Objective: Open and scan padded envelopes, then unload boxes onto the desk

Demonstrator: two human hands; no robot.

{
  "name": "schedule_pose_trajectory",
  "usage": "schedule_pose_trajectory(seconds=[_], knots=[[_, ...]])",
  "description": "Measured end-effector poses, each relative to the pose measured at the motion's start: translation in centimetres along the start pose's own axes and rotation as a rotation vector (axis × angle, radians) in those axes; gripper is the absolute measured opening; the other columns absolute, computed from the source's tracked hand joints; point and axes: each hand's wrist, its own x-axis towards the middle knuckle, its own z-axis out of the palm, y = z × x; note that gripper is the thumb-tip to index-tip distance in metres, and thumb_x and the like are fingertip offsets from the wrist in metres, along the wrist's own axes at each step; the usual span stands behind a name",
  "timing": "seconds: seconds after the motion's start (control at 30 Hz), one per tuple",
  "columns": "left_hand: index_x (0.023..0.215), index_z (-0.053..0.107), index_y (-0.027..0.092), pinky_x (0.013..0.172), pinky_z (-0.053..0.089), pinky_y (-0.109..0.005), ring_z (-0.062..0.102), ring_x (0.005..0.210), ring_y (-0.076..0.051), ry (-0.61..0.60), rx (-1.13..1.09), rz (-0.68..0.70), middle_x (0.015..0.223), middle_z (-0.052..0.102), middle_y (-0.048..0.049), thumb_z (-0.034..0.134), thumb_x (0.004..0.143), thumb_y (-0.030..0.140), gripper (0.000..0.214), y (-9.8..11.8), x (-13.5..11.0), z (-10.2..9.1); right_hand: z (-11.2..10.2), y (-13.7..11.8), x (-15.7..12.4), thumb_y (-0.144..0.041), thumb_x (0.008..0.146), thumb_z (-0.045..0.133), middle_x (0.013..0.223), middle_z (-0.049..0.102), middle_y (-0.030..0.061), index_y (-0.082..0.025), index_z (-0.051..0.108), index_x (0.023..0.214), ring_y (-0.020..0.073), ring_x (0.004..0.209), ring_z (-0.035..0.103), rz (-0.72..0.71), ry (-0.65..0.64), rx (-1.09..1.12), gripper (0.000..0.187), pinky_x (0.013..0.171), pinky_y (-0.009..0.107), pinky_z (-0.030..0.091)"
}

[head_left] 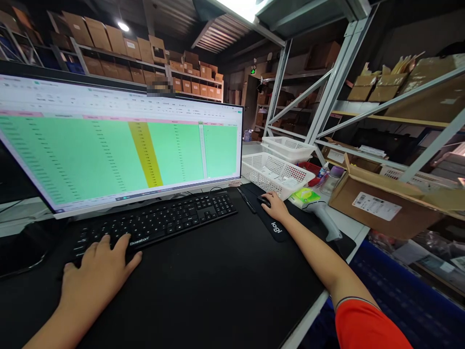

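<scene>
My left hand [96,271] rests at the near left of a black keyboard [174,217], fingers spread over its lower keys and the thumb out to the side. My right hand [276,208] is curled over a black computer mouse [264,200], which it mostly hides, on a dark mouse pad [275,231] with "logi" on it. Behind the keyboard stands a monitor [174,155] with a green spreadsheet and one yellow column. A dark pen [247,200] lies between the keyboard and the mouse.
White perforated baskets [271,174] stand beyond the mouse. A bright green packet [305,195] and a grey handheld scanner [325,218] lie right of my hand. An open cardboard box [381,206] sits at the right. Metal shelves [321,92] rise behind the desk.
</scene>
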Motion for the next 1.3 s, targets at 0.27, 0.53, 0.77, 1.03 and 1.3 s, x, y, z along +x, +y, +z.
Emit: schedule_pose_trajectory(seconds=[0.27,0.53,0.77,1.03,1.3], knots=[[0.148,0.048,0.017,0.104,0.044,-0.069,0.039,0.143,-0.042,0.012,0.003,0.012,0.156,0.042,-0.0241,0.021,0.098,0.051,0.066,-0.23,0.13,0.42,-0.01,-0.14,-0.08,-0.026,0.092,0.066,0.134,0.055,0.0109,-0.025,0.068,0.126,0.0273,0.113,0.064,-0.005,0.006,0.004,0.034,0.101,0.044,0.053],[0.148,0.047,0.017,0.102,0.045,-0.070,0.039,0.143,-0.043,0.014,0.013,0.023,0.155,0.042,-0.0244,0.021,0.098,0.051,0.066,-0.39,0.21,0.63,-0.09,-0.17,-0.10,-0.028,0.093,0.067,0.136,0.054,0.0104,-0.027,0.069,0.127,0.0259,0.115,0.064,-0.003,-0.002,-0.005,0.034,0.101,0.041,0.053],[0.149,0.047,0.017,0.104,0.043,-0.071,0.037,0.144,-0.043,-0.002,0.008,0.017,0.157,0.041,-0.0246,0.021,0.099,0.051,0.066,-0.32,0.25,0.73,0.15,0.10,-0.09,-0.028,0.092,0.067,0.134,0.055,0.0104,-0.027,0.070,0.125,0.0263,0.114,0.065,-0.019,0.014,0.006,0.033,0.100,0.041,0.053],[0.147,0.049,0.016,0.100,0.046,-0.070,0.040,0.142,-0.043,0.036,0.025,0.041,0.154,0.043,-0.0258,0.020,0.099,0.050,0.065,-0.20,-0.06,0.62,0.26,0.30,-0.08,-0.027,0.091,0.067,0.132,0.057,0.0090,-0.027,0.070,0.121,0.0254,0.110,0.065,-0.027,0.023,-0.012,0.031,0.096,0.040,0.055],[0.144,0.051,0.015,0.099,0.046,-0.072,0.042,0.139,-0.044,0.044,0.003,0.047,0.153,0.044,-0.0264,0.021,0.098,0.050,0.064,-0.11,-0.16,0.42,0.13,0.38,-0.18,-0.025,0.087,0.066,0.132,0.059,0.0084,-0.026,0.071,0.117,0.0266,0.111,0.065,-0.048,0.035,0.003,0.030,0.096,0.042,0.055]])
